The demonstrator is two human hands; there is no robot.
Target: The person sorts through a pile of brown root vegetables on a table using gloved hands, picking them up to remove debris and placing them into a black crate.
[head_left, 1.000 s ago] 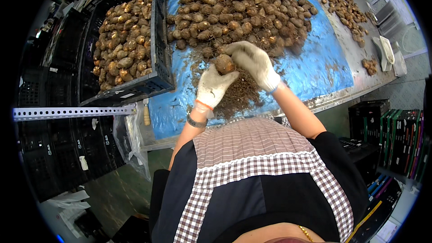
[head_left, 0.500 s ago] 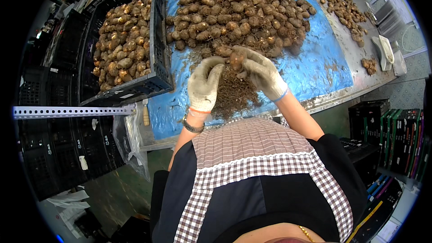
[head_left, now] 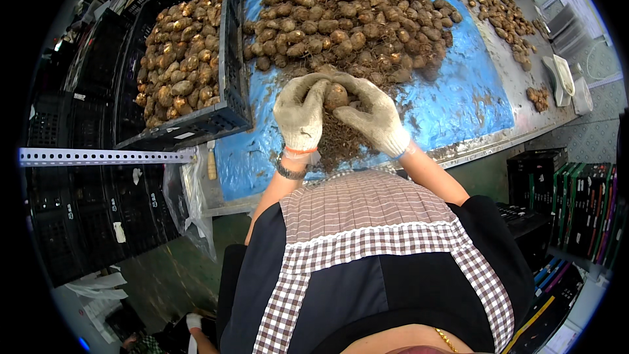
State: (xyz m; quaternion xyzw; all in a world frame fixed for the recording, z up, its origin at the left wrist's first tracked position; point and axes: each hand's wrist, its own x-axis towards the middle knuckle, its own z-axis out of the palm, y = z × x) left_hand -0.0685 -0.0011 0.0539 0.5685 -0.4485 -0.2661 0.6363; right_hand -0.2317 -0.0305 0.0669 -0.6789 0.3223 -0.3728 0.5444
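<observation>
A small brown, round taro corm (head_left: pixel 336 96) is held between my two gloved hands, just in front of a large heap of taro (head_left: pixel 341 19). My left hand (head_left: pixel 300 110), in a pale knit glove with an orange cuff, curls against the corm's left side. On the other side my right hand (head_left: pixel 373 117), in a matching glove with a blue cuff, bends its fingers and thumb around it. Some of the fingertips are hidden behind the corm and gloves. Loose root trimmings (head_left: pixel 337 141) lie beneath both hands on the blue plastic sheet (head_left: pixel 452 108).
At the left stands a black crate (head_left: pixel 237 85) filled with taro. A wooden handle (head_left: pixel 211 164) lies near the table's front edge. Smaller taro piles (head_left: pixel 508 19) and a white scale (head_left: pixel 559 78) are at the right. Another person's gloved hand (head_left: pixel 194 320) shows at lower left.
Both hands have drawn slightly nearer to me with the corm, and the right hand has turned, its thumb now across the front. Another person's hand has appeared at lower left.
</observation>
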